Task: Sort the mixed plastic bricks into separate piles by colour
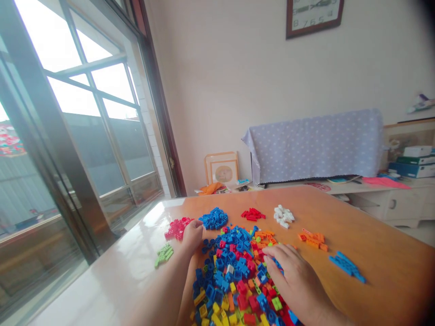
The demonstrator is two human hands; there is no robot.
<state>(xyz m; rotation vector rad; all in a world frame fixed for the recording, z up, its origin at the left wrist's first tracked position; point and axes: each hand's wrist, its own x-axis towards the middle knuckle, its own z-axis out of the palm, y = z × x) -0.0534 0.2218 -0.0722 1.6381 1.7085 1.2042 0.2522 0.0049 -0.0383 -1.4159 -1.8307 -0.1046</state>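
A large mixed heap of toy building bricks [226, 271] in blue, red, yellow, orange and green spreads across the table in front of me. My left hand [193, 235] is between a pile of pink bricks [176, 228] and a pile of small blue bricks [214, 218]. Its fingertips are pinched together, and whatever may be between them is hidden. Over the right side of the heap lies my right hand [294, 271], fingers reaching among the bricks with the thumb apart from them. Nothing held shows in it.
Sorted piles surround the heap: light green bricks [164, 254], red bricks [253, 214], white bricks [283, 216], orange bricks [313, 239] and long blue pieces [346, 266]. The glossy brown table [377, 240] stands by a window. Behind it is a cabinet [404, 203].
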